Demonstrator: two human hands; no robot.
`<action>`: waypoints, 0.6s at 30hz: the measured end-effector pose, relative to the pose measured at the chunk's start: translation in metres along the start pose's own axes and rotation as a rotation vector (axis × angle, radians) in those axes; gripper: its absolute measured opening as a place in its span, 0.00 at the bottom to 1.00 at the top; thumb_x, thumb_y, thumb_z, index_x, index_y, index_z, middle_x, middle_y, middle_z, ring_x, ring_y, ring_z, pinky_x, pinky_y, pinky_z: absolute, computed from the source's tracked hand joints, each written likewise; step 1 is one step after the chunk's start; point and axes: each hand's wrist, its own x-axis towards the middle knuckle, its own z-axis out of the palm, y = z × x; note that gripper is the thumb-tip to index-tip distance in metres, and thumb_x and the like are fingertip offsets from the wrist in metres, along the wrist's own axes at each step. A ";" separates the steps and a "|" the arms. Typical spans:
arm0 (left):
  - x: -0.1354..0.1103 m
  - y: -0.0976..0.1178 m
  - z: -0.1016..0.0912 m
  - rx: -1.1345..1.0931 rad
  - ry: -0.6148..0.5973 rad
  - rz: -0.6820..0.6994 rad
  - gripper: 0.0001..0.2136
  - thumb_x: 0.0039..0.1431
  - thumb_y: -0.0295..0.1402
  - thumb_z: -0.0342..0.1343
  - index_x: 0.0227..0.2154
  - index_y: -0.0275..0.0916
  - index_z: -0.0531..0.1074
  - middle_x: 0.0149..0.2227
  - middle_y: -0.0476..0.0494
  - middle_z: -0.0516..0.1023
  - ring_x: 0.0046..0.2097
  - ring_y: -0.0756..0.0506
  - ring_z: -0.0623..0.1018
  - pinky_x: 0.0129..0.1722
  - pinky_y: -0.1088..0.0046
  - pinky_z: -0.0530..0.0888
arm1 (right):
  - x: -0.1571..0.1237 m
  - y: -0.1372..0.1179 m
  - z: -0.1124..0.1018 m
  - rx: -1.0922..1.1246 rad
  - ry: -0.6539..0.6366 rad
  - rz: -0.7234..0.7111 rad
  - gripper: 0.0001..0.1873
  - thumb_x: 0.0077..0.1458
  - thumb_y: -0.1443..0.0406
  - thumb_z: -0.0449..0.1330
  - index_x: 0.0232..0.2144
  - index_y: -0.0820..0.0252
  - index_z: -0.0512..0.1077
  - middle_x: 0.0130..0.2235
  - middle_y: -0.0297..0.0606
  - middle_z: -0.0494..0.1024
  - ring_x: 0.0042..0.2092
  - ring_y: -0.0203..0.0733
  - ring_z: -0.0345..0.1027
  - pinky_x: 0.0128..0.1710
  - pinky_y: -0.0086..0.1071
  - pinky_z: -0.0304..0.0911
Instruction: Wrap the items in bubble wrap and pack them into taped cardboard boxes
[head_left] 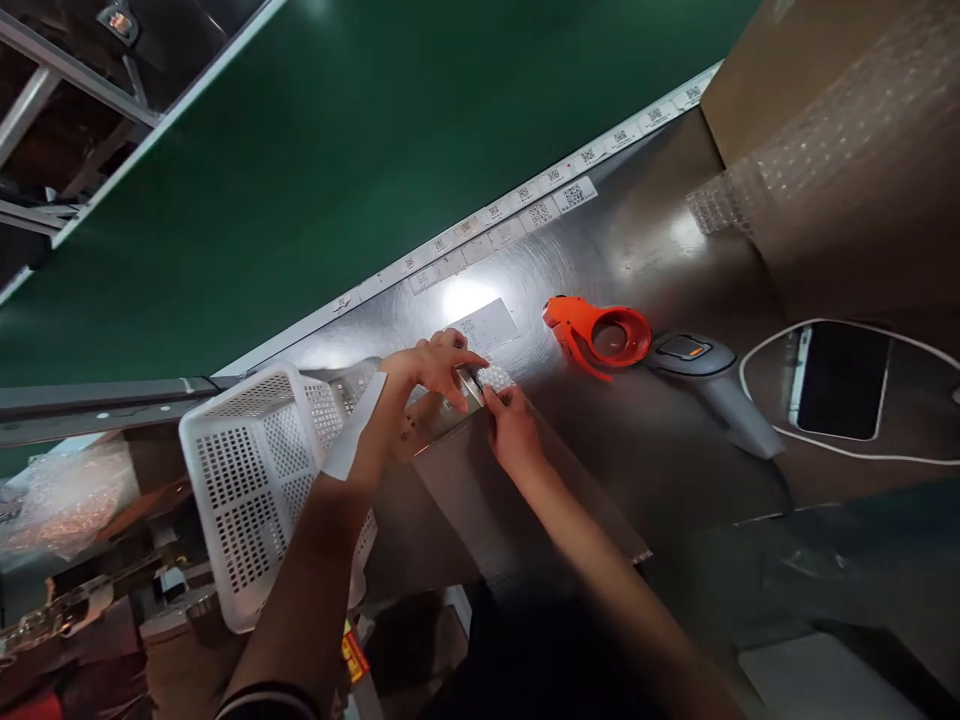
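Our left hand (442,368) and right hand (514,425) pinch slim object (472,386); basket (204,515) at tabletop's (675,490) left edge; QR labels (540,214) along far edge.

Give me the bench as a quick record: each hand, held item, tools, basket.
left hand: fingers at the small item
right hand: fingers at the item's near end
small item: between both hands, mostly covered; identity unclear
translucent sheet: partly under the right forearm
tools to the right: orange tape dispenser, grey scanner
phone: inside a white cable loop
white basket: left, partly hidden by left forearm
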 end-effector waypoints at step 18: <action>-0.085 0.004 0.096 -0.315 0.686 -0.422 0.31 0.52 0.37 0.67 0.60 0.45 0.69 0.47 0.45 0.82 0.46 0.39 0.82 0.44 0.67 0.77 | -0.001 -0.008 -0.002 -0.067 -0.036 0.048 0.31 0.65 0.72 0.53 0.68 0.53 0.64 0.54 0.48 0.70 0.40 0.42 0.72 0.39 0.32 0.67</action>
